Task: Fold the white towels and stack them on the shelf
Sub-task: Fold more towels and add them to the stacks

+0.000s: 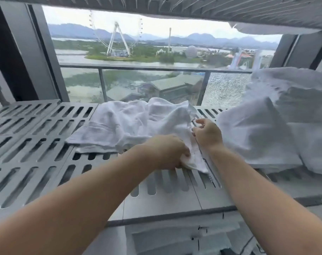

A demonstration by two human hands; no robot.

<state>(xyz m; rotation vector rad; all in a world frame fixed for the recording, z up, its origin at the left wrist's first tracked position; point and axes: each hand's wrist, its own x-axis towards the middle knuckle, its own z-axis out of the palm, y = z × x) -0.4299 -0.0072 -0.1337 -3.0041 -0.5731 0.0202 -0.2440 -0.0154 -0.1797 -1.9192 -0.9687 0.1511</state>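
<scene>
A crumpled white towel (127,124) lies spread on the grey slotted shelf (33,144), in the middle. My left hand (167,151) grips the towel's near right corner, which hangs out below the fingers. My right hand (208,133) pinches the towel's right edge a little farther back, fingers curled at the hem. Both forearms reach in from the bottom of the view.
A heap of white towels (278,126) fills the right end of the shelf. Another slotted shelf (193,6) runs overhead with cloth on it. Behind is a window and balcony railing (138,68). More white cloth lies on a lower level (184,238).
</scene>
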